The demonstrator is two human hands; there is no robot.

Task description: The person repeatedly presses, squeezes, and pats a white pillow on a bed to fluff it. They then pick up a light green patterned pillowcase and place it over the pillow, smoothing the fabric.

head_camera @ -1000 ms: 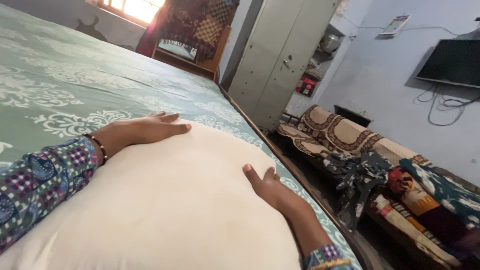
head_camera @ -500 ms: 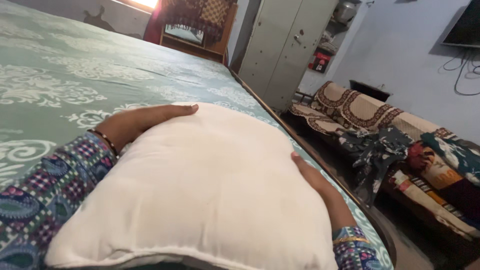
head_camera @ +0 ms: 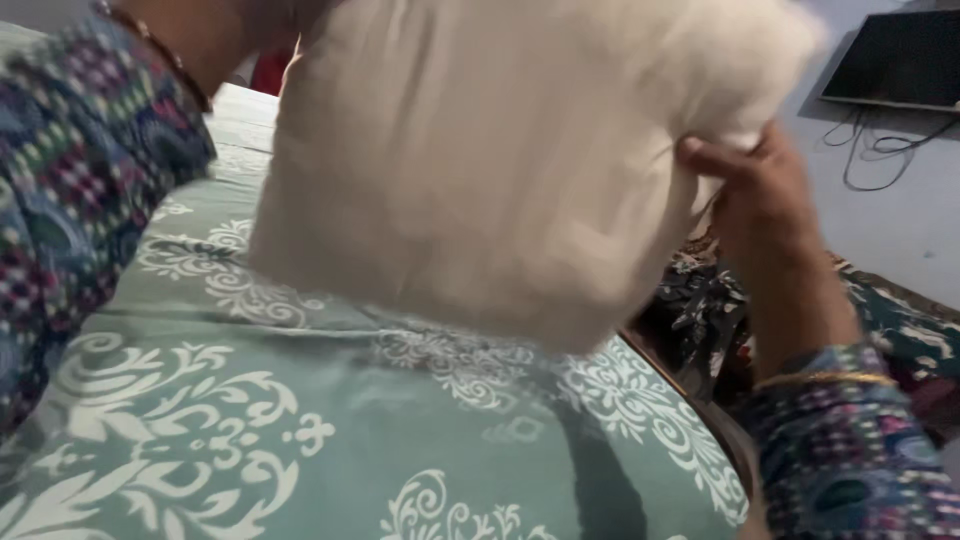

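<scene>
A: Where's the cream pillow (head_camera: 500, 150)?
B: One, up in the air over the green patterned bedsheet (head_camera: 300, 430), near the bed's right edge. The right hand (head_camera: 755, 195) pinches its upper corner, fingers closed on cloth.
A: The left?
B: Cut off above the wrist; probably gripping, can't tell. One wall television (head_camera: 895, 60) beyond.

A bed fills the lower half of the view, its sheet (head_camera: 300, 420) pale green with white floral scrollwork and lying smooth. At two o'clock a pale bluish wall (head_camera: 890, 220) carries a dark flat screen (head_camera: 900, 60), with black cables (head_camera: 880, 145) looping down just beneath it. At three to four o'clock, beyond the bed's edge, patterned cloths in dark green and black (head_camera: 700, 300) lie heaped on low furniture. Light is soft and dim
</scene>
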